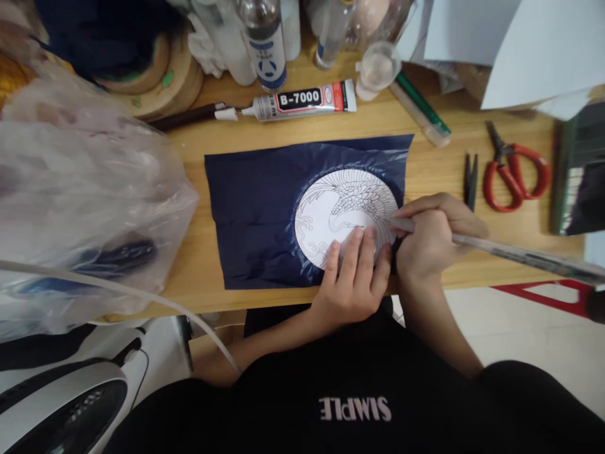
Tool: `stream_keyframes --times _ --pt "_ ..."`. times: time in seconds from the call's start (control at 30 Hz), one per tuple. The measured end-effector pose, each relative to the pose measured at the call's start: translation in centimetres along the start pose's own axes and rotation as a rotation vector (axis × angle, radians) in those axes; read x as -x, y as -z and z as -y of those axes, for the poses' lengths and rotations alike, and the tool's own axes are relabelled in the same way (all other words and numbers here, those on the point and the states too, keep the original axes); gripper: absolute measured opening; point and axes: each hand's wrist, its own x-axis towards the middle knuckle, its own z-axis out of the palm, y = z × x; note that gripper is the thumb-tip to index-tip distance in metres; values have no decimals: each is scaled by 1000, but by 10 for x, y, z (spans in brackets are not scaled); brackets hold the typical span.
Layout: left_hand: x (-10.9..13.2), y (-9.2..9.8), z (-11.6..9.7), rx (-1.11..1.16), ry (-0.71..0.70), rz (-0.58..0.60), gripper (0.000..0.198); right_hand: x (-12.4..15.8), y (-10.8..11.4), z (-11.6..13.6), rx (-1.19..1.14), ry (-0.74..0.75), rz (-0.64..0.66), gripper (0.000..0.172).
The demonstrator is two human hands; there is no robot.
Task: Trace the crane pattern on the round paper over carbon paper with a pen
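Observation:
A round white paper with a line drawing of a crane lies on a dark blue sheet, whose surface is creased and shiny around the disc. My left hand rests flat on the disc's lower part, fingers stretched out and pressing on the paper. Closed around a long, thin pen with a see-through barrel, my right hand is at the disc's right edge. The pen's grey tip points left at the drawing's rim. Its far end runs off the right side of the view.
Behind the sheet lie a B-7000 glue tube and a green-and-clear pen-like stick. Red-handled scissors and small black pointed tips are at the right. A plastic bag fills the left; bottles and tape rolls stand at the back.

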Motion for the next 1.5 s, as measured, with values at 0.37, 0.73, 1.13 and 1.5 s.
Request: stream_keyframes --times 0.37,0.73,1.13,1.5 --pt "1 1 0 66 15 11 43 0 -2 0 32 29 28 24" --pt "0 0 0 2 1 3 41 0 -3 -2 12 46 3 25" --pt "0 0 0 20 6 -1 41 0 -1 -1 -1 34 26 26" --pt "0 -1 0 10 7 -6 38 -1 1 0 -9 5 36 26"
